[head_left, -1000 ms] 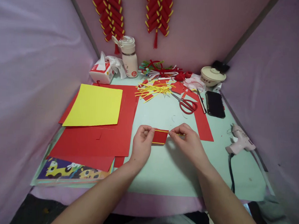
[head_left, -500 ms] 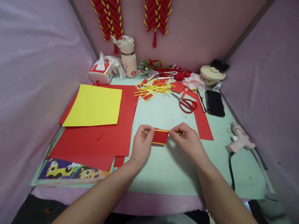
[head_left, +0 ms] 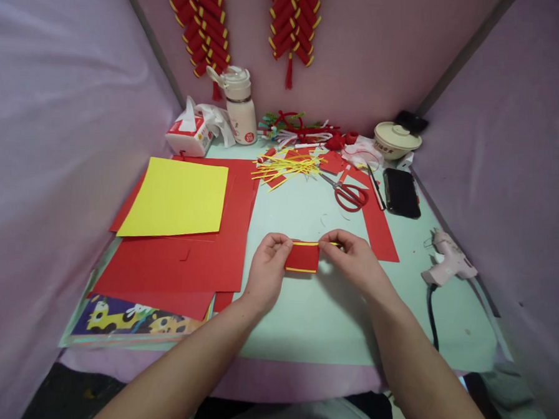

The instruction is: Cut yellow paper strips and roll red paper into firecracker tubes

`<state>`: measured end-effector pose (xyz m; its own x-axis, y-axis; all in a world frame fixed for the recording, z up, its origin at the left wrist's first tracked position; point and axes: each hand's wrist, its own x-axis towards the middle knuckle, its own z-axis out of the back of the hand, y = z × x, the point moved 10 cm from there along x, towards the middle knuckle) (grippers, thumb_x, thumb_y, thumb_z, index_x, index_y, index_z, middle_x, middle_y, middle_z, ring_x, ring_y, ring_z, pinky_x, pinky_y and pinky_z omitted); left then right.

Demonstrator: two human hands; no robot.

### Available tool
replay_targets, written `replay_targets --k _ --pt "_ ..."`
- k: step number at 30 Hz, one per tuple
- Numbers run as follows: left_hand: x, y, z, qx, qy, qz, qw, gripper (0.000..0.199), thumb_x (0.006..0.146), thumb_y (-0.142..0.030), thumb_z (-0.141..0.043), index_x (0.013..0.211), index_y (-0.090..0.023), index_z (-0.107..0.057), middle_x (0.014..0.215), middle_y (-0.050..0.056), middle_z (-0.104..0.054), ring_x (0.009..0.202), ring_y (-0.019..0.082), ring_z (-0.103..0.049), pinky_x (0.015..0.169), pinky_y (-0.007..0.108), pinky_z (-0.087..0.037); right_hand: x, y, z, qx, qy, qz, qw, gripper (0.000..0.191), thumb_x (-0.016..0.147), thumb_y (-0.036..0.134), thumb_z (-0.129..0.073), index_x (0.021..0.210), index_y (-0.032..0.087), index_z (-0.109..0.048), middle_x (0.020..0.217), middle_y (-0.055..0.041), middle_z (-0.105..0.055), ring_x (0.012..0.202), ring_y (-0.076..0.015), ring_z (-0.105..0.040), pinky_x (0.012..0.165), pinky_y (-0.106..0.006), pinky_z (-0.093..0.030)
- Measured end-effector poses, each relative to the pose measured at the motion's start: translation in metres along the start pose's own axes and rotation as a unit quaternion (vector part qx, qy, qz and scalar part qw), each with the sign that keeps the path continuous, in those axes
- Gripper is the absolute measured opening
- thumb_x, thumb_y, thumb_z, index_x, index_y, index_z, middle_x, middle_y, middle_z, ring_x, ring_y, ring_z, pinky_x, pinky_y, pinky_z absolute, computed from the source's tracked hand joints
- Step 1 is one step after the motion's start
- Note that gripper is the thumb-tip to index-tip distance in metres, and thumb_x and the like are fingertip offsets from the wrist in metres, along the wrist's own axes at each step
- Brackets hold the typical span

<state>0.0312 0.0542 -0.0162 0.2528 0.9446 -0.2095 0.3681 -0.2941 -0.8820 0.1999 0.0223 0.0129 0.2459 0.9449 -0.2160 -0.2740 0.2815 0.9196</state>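
A small red paper rectangle (head_left: 302, 257) with yellow strips along its top and bottom edges is held up over the light green table. My left hand (head_left: 267, 268) pinches its left end between thumb and fingers. At its upper right corner, my right hand (head_left: 349, 257) is closed on the end of the upper yellow strip (head_left: 334, 244), which sticks out past the red paper. The fingertips cover part of the strip.
Left lie red paper sheets (head_left: 164, 272) under a yellow sheet (head_left: 177, 198). Behind are a pile of yellow strips (head_left: 291, 164), red-handled scissors (head_left: 350, 196), a bottle (head_left: 241, 110) and a tissue box (head_left: 189, 136). Right are a phone (head_left: 402, 193) and a glue gun (head_left: 449, 259).
Both hands and the red paper have shifted slightly right. The paper is turned a little, its right edge now more upright.
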Motion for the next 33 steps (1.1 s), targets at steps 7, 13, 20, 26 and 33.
replay_targets --k 7,13,20,26,33 --pt "-0.004 0.004 -0.007 -0.023 0.015 0.055 0.998 0.024 0.083 -0.041 -0.067 0.091 -0.02 -0.059 0.078 -0.001 -0.062 0.074 0.013 -0.06 0.068 0.024 -0.046 -0.001 0.001 -0.006 0.033 0.021 0.005 0.999 0.023 0.08 0.043 -0.063 0.08 0.02 -0.068 0.079 -0.0004 -0.067 0.073 -0.0157 -0.055 0.068 -0.028 -0.04" --pt "-0.001 0.008 -0.002 0.112 0.016 0.044 0.993 0.027 0.071 -0.041 -0.079 0.08 -0.016 -0.073 0.074 0.003 -0.068 0.072 0.015 -0.059 0.07 0.027 -0.045 -0.004 0.012 -0.011 -0.008 0.028 0.044 0.999 0.019 0.078 0.038 -0.062 0.078 0.021 -0.068 0.079 -0.0006 -0.067 0.075 -0.017 -0.056 0.07 -0.03 -0.04" --pt "-0.002 0.014 -0.005 0.087 0.045 0.057 0.994 0.03 0.081 -0.045 -0.071 0.089 -0.016 -0.077 0.083 0.006 -0.073 0.076 0.016 -0.061 0.072 0.028 -0.046 -0.002 0.01 -0.005 -0.014 0.006 0.055 0.998 0.02 0.079 0.039 -0.061 0.079 0.02 -0.068 0.08 -0.0012 -0.067 0.077 -0.0177 -0.057 0.072 -0.03 -0.041" --pt "-0.002 0.008 -0.009 0.083 0.053 0.046 0.994 0.025 0.081 -0.04 -0.071 0.087 -0.016 -0.076 0.084 0.006 -0.073 0.078 0.016 -0.063 0.075 0.028 -0.047 -0.006 0.021 -0.007 -0.04 0.011 0.099 0.994 0.015 0.081 0.034 -0.059 0.077 0.022 -0.067 0.08 -0.0005 -0.066 0.078 -0.0172 -0.057 0.074 -0.031 -0.042" --pt "-0.002 -0.006 -0.002 0.115 0.007 0.032 0.993 0.027 0.064 -0.032 -0.083 0.086 -0.018 -0.074 0.084 0.005 -0.074 0.078 0.017 -0.066 0.072 0.029 -0.051 -0.015 0.038 -0.012 -0.067 0.028 0.174 0.982 0.013 0.084 0.027 -0.056 0.077 0.023 -0.066 0.08 -0.0007 -0.064 0.082 -0.0175 -0.059 0.077 -0.032 -0.042"
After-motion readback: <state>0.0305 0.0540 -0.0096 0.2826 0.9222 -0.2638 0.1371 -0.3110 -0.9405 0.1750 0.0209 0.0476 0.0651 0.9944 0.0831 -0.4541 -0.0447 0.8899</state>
